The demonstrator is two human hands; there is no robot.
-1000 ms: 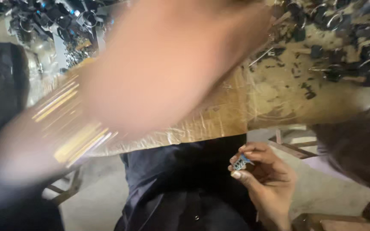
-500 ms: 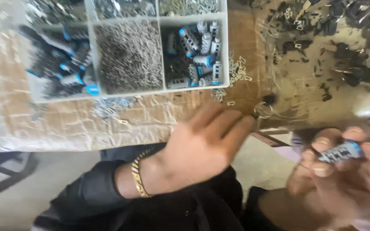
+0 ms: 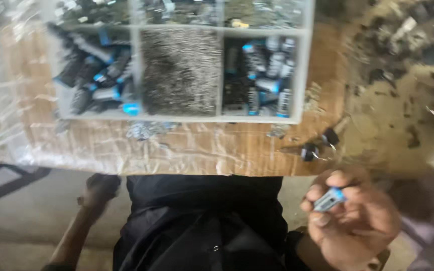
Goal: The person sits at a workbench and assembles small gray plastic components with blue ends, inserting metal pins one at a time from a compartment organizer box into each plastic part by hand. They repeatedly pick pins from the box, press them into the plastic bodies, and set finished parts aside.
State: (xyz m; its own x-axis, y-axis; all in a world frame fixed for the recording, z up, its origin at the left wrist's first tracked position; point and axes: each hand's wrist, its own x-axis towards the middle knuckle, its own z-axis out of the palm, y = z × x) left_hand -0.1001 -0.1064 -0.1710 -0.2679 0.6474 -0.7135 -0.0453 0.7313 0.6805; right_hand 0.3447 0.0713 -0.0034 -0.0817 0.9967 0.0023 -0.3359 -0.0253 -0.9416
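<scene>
Connector (image 3: 329, 199), small and blue-grey, pinched in right hand (image 3: 352, 221); left hand (image 3: 98, 190) lowered, grip unclear; tray (image 3: 301, 75) ahead holds sorted parts.

Two hands (image 3: 352, 216), one tray (image 3: 302, 75), one part (image 3: 329, 199).

blue-grey part (image 3: 329, 198), black clothing (image 3: 202, 221), brown table (image 3: 237, 148)
</scene>
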